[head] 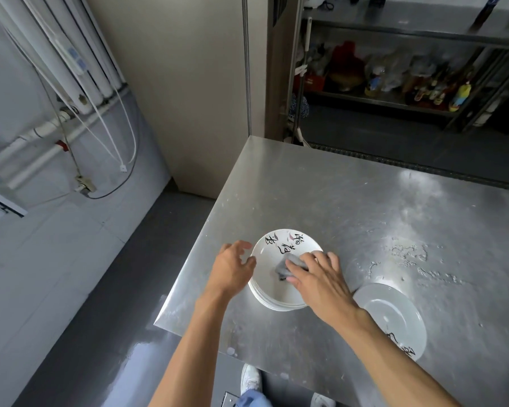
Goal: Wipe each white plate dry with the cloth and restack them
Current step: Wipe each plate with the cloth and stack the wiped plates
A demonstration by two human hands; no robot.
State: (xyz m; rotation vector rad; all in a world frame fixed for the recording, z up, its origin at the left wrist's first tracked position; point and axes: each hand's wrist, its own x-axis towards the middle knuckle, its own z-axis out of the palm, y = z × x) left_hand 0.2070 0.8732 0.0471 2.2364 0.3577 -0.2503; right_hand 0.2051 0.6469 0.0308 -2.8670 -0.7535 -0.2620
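Observation:
A stack of white plates (272,289) with black brush lettering on the top one stands near the left front corner of the steel table (350,201). My right hand (321,282) presses a small grey cloth (288,267) onto the top plate, fingers bent over it. My left hand (232,267) hovers at the stack's left rim with fingers loosely spread; whether it touches the rim is unclear. A single white plate (394,315) with the same lettering lies alone to the right, partly behind my right forearm.
Water drops and smears (406,257) cover the table right of the stack. The table's left edge drops to a dark wet floor (115,333). A metal shelf rack (394,83) with bottles stands beyond the table. Pipes and cables run on the left wall.

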